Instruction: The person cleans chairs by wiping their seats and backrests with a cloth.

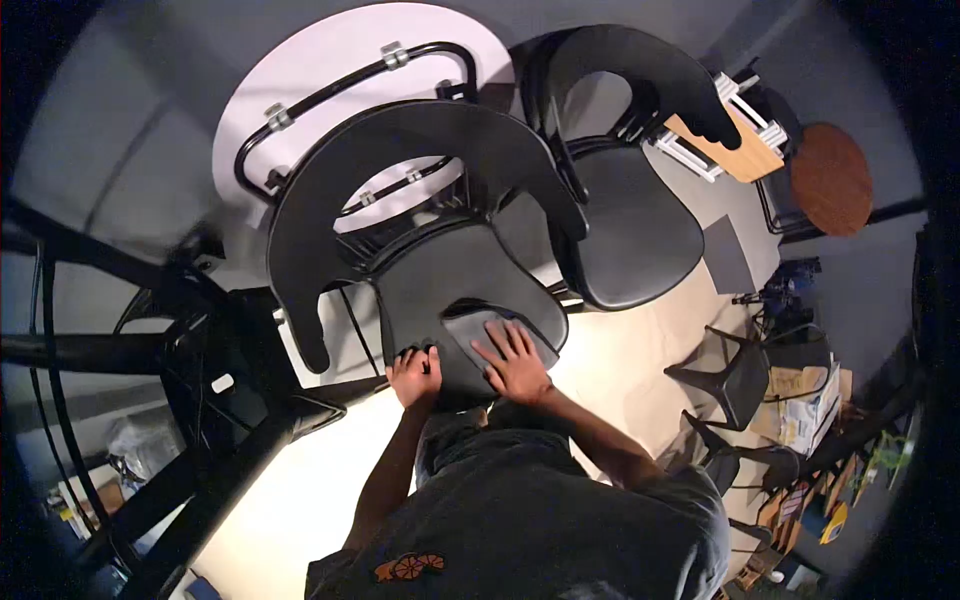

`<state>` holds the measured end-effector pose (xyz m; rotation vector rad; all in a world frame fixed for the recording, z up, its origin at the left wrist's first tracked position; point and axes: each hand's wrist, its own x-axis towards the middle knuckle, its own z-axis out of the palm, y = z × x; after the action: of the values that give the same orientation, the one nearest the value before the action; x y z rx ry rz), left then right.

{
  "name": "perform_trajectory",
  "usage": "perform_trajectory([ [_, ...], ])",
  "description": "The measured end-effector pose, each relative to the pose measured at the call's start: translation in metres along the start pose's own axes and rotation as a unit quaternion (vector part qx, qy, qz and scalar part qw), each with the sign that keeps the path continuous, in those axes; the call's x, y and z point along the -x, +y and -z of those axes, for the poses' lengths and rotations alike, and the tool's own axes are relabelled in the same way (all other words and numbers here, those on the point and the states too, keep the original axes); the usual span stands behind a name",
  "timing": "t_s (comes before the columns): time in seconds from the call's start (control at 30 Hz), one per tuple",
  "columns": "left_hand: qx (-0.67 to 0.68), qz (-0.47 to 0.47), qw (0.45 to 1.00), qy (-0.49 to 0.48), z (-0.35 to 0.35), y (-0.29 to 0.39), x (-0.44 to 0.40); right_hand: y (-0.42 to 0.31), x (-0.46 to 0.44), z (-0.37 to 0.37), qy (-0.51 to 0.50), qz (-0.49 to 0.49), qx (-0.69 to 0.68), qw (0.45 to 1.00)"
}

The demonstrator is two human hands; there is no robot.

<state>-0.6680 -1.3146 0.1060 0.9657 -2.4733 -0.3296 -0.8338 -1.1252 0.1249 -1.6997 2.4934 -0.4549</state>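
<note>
The black near chair (455,275) stands directly in front of the person, and a grey cloth-like piece (468,332) lies on the front right part of its seat. The right hand (515,365) is spread, fingers apart, over that piece, covering part of it; what makes the dark rim along its far edge is hard to tell. The left hand (413,380) rests at the chair's front left edge with bent fingers; whether it grips the edge cannot be told. Beyond the chair, its curved backrest (425,125) hides part of a pale round panel (265,90) with black tubing. To the chair's right is a second black chair (640,230), its near-left side partly hidden by the backrest. Far left of the chair, a crumpled clear bag (145,445) is dim, its contents unreadable.
</note>
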Motion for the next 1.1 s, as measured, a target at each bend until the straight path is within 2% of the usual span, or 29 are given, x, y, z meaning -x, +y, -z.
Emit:
perform_trajectory([
  [0.03, 0.003, -0.001, 1.0, 0.002, -0.001, 0.0, 0.0, 0.007, -0.025, 0.005, -0.004, 0.046, -0.049, 0.998],
  [0.1, 0.0, 0.008, 1.0, 0.002, -0.001, 0.001, -0.004, 0.038, -0.076, -0.018, -0.031, 0.026, -0.012, 0.999],
  [0.13, 0.0, 0.011, 1.0, -0.005, 0.0, 0.003, -0.004, 0.047, -0.107, -0.015, -0.001, 0.006, 0.01, 1.0],
  [0.2, -0.006, 0.018, 1.0, -0.019, 0.004, 0.003, -0.002, 0.056, -0.168, -0.028, 0.183, 0.017, 0.025, 0.983],
  [0.27, -0.027, 0.02, 0.999, -0.007, 0.002, 0.004, -0.003, 0.048, -0.216, -0.039, 0.242, -0.006, 0.039, 0.969],
  [0.3, -0.037, 0.029, 0.999, -0.003, 0.003, 0.007, -0.003, 0.039, -0.235, -0.046, 0.242, 0.004, 0.03, 0.97],
  [0.37, -0.045, 0.044, 0.997, -0.047, 0.007, 0.008, -0.004, 0.015, -0.263, -0.07, 0.125, -0.051, 0.013, 0.991],
  [0.47, -0.05, 0.048, 0.997, -0.041, 0.008, 0.003, -0.005, -0.053, -0.279, -0.096, 0.118, 0.018, 0.01, 0.993],
  [0.53, -0.041, 0.05, 0.997, -0.036, 0.005, 0.007, -0.002, -0.093, -0.271, -0.1, 0.134, 0.097, -0.029, 0.986],
  [0.6, -0.034, 0.054, 0.998, -0.028, 0.006, 0.01, 0.001, -0.088, -0.268, -0.098, 0.126, 0.116, -0.02, 0.985],
  [0.63, -0.026, 0.048, 0.998, -0.019, 0.006, 0.008, -0.001, -0.075, -0.268, -0.094, 0.124, 0.122, -0.021, 0.985],
  [0.7, -0.005, 0.041, 0.999, 0.005, 0.004, 0.007, -0.005, -0.025, -0.261, -0.078, 0.108, 0.219, -0.068, 0.967],
  [0.77, -0.001, 0.051, 0.999, -0.001, 0.006, 0.004, -0.002, 0.017, -0.245, -0.054, 0.011, 0.131, -0.033, 0.991],
  [0.87, 0.018, 0.057, 0.998, -0.026, 0.005, 0.003, 0.0, 0.067, -0.211, -0.036, 0.132, 0.029, -0.014, 0.991],
  [0.93, 0.044, 0.041, 0.998, 0.035, 0.003, 0.005, -0.001, 0.071, -0.172, -0.021, 0.133, -0.003, -0.018, 0.991],
  [0.97, 0.051, 0.046, 0.997, 0.033, 0.006, -0.001, -0.003, 0.067, -0.149, -0.017, 0.127, -0.002, -0.012, 0.992],
  [1.03, 0.103, 0.129, 0.977, -0.133, 0.015, -0.002, -0.001, 0.043, -0.101, -0.01, 0.117, -0.001, 0.022, 0.993],
  [1.1, 0.135, 0.146, 0.976, -0.095, 0.025, 0.019, -0.007, 0.017, -0.068, -0.01, 0.071, 0.035, -0.044, 0.996],
])
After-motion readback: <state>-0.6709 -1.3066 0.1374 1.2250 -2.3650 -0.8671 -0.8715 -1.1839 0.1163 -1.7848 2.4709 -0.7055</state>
